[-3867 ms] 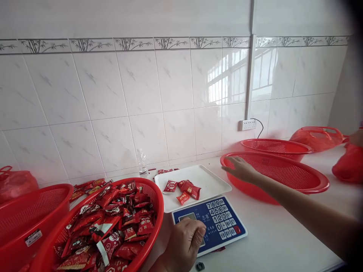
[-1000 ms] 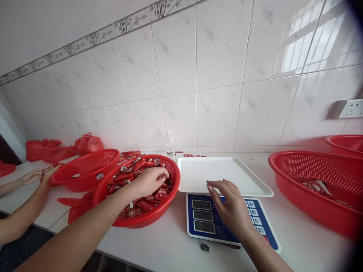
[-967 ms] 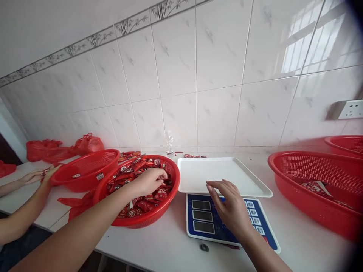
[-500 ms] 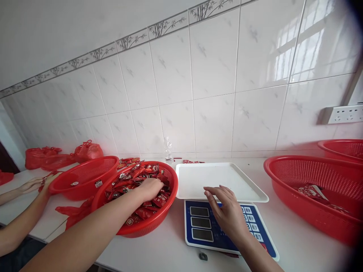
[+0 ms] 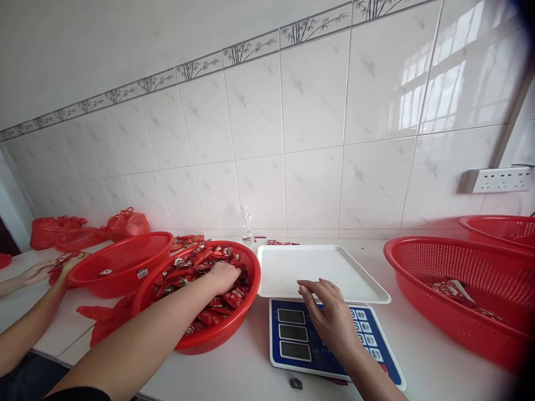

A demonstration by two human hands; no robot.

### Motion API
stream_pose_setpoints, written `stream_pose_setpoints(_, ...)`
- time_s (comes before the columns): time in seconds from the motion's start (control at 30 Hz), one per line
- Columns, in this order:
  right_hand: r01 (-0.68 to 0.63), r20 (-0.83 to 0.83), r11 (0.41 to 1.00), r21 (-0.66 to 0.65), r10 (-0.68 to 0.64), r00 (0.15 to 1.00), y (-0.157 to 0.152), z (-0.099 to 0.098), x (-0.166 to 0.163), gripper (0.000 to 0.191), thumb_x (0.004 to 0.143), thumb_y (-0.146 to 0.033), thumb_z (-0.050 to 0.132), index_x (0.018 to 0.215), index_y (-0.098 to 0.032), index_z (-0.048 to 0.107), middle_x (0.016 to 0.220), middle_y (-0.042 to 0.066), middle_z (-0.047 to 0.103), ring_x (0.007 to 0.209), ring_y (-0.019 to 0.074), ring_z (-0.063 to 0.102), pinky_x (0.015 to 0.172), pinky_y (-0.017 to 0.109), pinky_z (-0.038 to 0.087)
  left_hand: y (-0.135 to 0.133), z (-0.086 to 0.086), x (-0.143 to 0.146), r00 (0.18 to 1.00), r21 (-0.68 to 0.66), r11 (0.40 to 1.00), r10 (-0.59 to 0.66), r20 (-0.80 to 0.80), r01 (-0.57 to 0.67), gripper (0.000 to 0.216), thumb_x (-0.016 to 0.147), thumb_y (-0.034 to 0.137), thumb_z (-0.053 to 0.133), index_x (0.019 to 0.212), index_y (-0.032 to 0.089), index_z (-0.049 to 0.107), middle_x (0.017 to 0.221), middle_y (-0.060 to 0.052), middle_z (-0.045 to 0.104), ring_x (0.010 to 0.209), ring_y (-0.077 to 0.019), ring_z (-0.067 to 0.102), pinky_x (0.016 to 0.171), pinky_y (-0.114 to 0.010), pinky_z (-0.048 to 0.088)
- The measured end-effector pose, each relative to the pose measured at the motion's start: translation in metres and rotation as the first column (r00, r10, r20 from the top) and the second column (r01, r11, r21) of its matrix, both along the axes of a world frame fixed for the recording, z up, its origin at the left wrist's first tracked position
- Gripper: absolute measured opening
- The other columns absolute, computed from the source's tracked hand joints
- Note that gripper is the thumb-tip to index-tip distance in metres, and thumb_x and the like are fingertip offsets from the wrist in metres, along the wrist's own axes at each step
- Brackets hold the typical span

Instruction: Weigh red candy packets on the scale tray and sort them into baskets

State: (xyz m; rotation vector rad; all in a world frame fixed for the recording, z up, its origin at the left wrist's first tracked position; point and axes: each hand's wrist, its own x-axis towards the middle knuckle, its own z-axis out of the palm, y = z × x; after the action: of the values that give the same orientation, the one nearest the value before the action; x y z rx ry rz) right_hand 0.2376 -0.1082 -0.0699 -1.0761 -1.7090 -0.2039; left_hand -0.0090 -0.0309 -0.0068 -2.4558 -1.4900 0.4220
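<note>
Reaching into the red basket (image 5: 217,334), my left hand (image 5: 223,277) has its fingers curled down among the candy packets (image 5: 200,264); whether they pinch one I cannot tell. My right hand (image 5: 330,314) hovers over the scale (image 5: 292,351), fingers loosely spread, touching the edge of the white tray (image 5: 317,267).

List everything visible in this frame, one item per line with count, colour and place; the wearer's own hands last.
basket of sweets: one, red, left of the scale, full of red wrapped sweets.
empty basket: one, red, further left.
large basket: one, red, right, a few packets inside.
far basket: one, red, right rear, partly cut off.
scale: one, blue panel, white tray bare.
bottle: one, clear, by the wall.
plastic bags: several, red, far left.
socket strip: one, white, on the wall.
co-worker's hands: two, far left edge.
left hand: in the sweets, grip hidden.
right hand: open, over the scale panel.
</note>
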Motion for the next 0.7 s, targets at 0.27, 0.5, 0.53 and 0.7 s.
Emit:
stream_pose_setpoints(0.27, -0.002, -0.03, 1.0, -0.022, 0.002, 1.0, -0.001, 0.002, 0.001, 0.029, 0.093, -0.038, 0.039, 0.087, -0.022, 0.063, 0.078, 0.004, 0.072, 0.073, 0.0208, 0.066, 0.087, 0.047, 0.045, -0.001, 0.023, -0.01, 0.991, 0.054, 0.995, 0.073, 0.114, -0.08, 0.021, 0.084, 0.022, 0.044, 0.08, 0.019, 0.065, 0.087, -0.012, 0.069, 0.085, -0.0284, 0.064, 0.07, -0.036, 0.045)
stream_pose_setpoints(0.5, -0.009, -0.034, 1.0, -0.029, 0.008, 0.999, -0.002, 0.004, 0.001, 0.028, 0.093, -0.037, 0.039, 0.088, -0.023, 0.063, 0.079, 0.004, 0.072, 0.074, 0.0211, 0.066, 0.086, 0.046, 0.045, 0.002, 0.052, -0.03, 0.932, 0.067, 0.985, 0.131, 0.337, -0.162, 0.027, 0.089, 0.03, 0.035, 0.074, 0.02, 0.055, 0.088, -0.007, 0.065, 0.079, -0.0225, 0.061, 0.065, -0.03, 0.041)
stream_pose_setpoints(0.53, -0.008, -0.035, 1.0, -0.028, 0.007, 0.999, -0.002, 0.004, 0.001, 0.028, 0.093, -0.037, 0.039, 0.088, -0.023, 0.063, 0.079, 0.004, 0.072, 0.074, 0.0212, 0.066, 0.085, 0.046, 0.046, 0.003, 0.054, -0.031, 0.92, 0.064, 0.983, 0.135, 0.369, -0.17, 0.027, 0.089, 0.03, 0.033, 0.073, 0.02, 0.053, 0.085, -0.006, 0.065, 0.077, -0.0216, 0.06, 0.064, -0.029, 0.04)
stream_pose_setpoints(0.7, -0.005, -0.042, 0.998, -0.057, 0.003, 0.999, -0.003, 0.005, 0.001, 0.03, 0.093, -0.039, 0.038, 0.088, -0.023, 0.063, 0.077, 0.004, 0.072, 0.075, 0.0222, 0.066, 0.082, 0.045, 0.046, 0.0, 0.062, -0.018, 0.855, 0.048, 0.982, 0.135, 0.501, -0.183, 0.03, 0.091, 0.032, 0.028, 0.069, 0.02, 0.044, 0.071, -0.002, 0.058, 0.068, -0.0181, 0.055, 0.059, -0.026, 0.037)
